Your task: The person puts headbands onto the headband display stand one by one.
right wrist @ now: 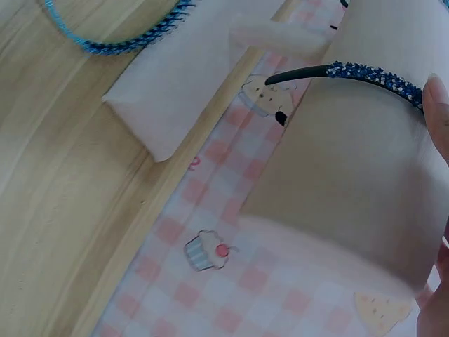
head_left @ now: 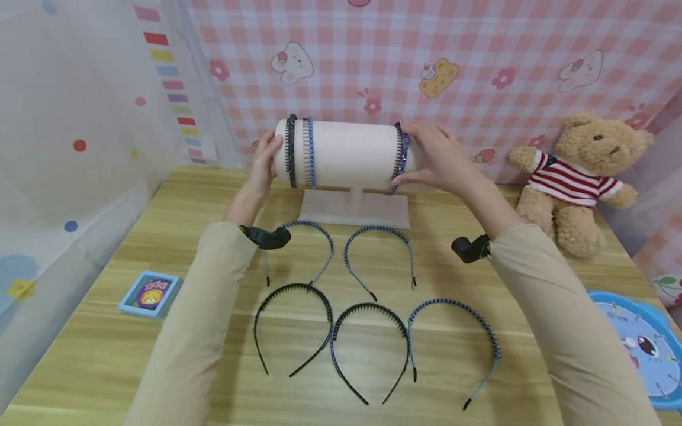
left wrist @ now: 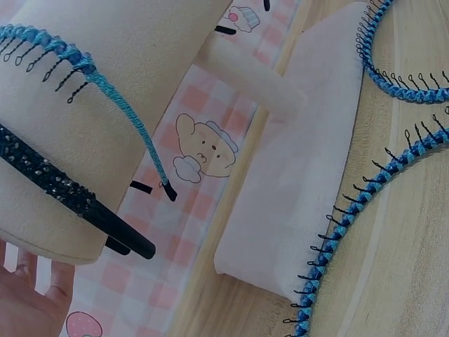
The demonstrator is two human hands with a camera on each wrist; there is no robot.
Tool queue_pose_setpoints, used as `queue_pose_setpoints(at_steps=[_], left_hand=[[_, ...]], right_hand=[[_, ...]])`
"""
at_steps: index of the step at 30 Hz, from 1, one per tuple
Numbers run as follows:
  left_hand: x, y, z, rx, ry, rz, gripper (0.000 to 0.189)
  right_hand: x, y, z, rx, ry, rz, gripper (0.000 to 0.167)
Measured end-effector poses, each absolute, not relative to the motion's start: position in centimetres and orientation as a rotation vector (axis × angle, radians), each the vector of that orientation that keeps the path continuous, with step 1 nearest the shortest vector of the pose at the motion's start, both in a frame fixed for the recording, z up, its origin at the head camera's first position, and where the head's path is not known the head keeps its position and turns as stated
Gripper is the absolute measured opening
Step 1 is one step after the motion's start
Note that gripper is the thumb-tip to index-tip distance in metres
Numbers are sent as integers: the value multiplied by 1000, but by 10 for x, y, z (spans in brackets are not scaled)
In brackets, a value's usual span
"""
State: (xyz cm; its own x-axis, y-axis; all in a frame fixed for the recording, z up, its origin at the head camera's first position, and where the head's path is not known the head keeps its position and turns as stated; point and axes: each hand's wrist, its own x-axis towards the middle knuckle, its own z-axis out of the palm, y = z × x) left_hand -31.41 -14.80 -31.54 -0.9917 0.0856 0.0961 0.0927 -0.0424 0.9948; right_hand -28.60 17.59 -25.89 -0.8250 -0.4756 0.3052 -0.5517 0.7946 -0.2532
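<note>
A white padded headband display stand has a horizontal roll on a post and flat base. My left hand rests against the roll's left end, near a black glittery headband and a blue braided headband worn around it. In the left wrist view, its fingers lie along the end of the roll. Toward the right end, my right hand holds a dark blue sequinned headband that sits over the roll, thumb low and fingers high. Part of that hand is cut off in the right wrist view.
Several headbands lie on the wooden table before the stand, among them a blue one and a black one. A small blue-framed box is at left. A teddy bear and a blue clock stand right.
</note>
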Motion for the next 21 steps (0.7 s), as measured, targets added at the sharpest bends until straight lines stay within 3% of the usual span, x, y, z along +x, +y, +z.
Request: queue_pose_setpoints(at_steps=[21], left_hand=[[-317,-150,-320,-231,-2133,-2282,53]], right_hand=[[-303,111,-246,885,-2887,367,100]])
